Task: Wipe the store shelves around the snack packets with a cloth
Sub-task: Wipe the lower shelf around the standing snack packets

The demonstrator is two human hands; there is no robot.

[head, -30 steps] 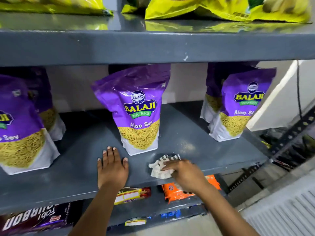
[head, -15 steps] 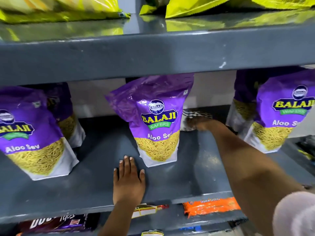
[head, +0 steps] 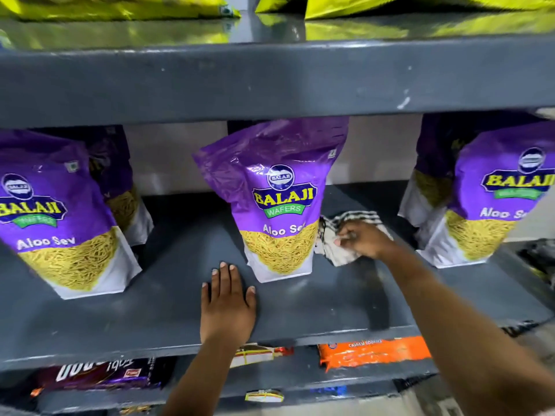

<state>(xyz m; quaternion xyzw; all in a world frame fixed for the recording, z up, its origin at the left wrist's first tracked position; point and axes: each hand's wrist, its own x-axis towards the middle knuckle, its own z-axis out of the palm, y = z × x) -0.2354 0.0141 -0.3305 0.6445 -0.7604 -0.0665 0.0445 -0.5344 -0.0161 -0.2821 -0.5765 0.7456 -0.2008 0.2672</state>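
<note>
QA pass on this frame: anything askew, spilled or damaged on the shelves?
No spill or torn pack visible. The middle purple Aloo Sev snack packet leans left, top crumpled. White chips mark the upper grey metal shelf's front edge. Right hand presses the checked cloth beside it; left hand lies flat.

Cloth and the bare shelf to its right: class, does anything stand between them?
Nothing visible does. The right hand presses the checked cloth onto the grey shelf beside the middle purple packet; bare shelf runs rightward until the right purple packet.
</note>
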